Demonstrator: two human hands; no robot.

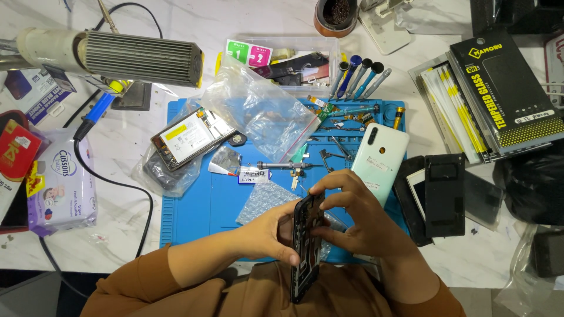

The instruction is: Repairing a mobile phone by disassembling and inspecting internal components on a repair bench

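Up close, seen from the head, both hands gripped a dark opened phone (pixel 306 246) on its edge, over the blue mat's (pixel 194 205) near edge. Left hand (pixel 271 232) pinched its side; right hand (pixel 358 220) curled over it. Its pale green back cover (pixel 380 158) lay off, on the mat, so the phone seemed half done.

Bare blue mat (pixel 194 205) left; tools (pixel 338 149) crowd ahead.

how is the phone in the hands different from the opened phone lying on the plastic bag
The phone in the hands is dark and stands on edge, gripped by the left hand and the right hand. The opened phone lies flat and untouched on a plastic bag, at the far left corner of the blue mat. It shows a pale panel with a yellow patch; the held one shows only its dark frame. Both look partly taken apart.
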